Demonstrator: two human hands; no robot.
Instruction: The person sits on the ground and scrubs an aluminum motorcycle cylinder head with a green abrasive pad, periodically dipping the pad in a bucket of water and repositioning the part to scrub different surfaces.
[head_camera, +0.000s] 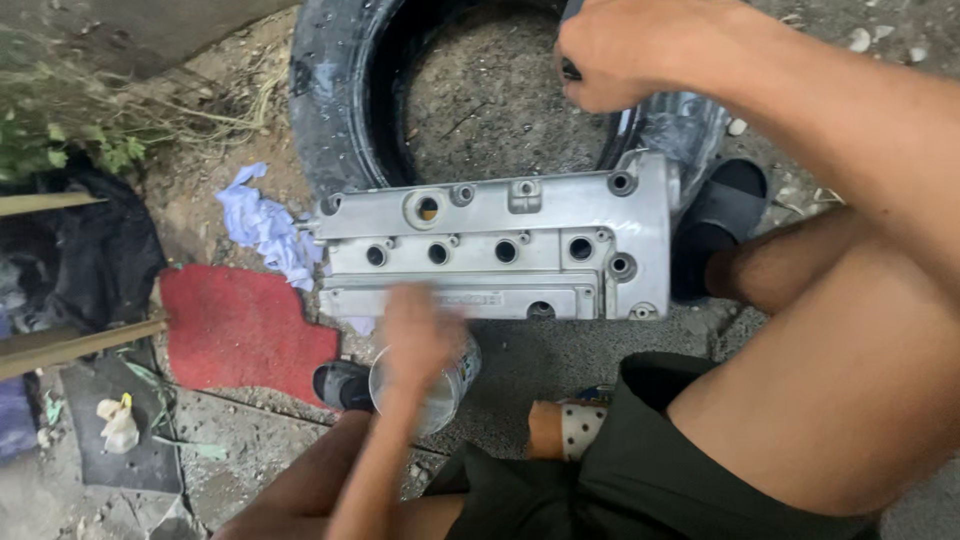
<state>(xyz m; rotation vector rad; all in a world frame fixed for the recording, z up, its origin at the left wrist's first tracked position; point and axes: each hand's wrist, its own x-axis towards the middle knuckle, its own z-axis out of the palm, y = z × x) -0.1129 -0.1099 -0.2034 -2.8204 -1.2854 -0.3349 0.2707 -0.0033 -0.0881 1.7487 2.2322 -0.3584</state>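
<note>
A silver engine valve cover (500, 245) lies flat across the near rim of a black tyre (335, 100) on the ground. My left hand (415, 335) is blurred with motion just below the cover and grips a silvery spray can (435, 385), whose black cap (340, 385) points left. My right hand (615, 55) is a closed fist at the tyre's far right rim, around something dark that I cannot make out.
A red mat (240, 325) and a crumpled pale blue rag (265, 225) lie left of the cover. Black plastic sheeting (85, 255) and wooden sticks (70, 345) are at far left. My bare knees and a black sandal (715, 225) fill the right side.
</note>
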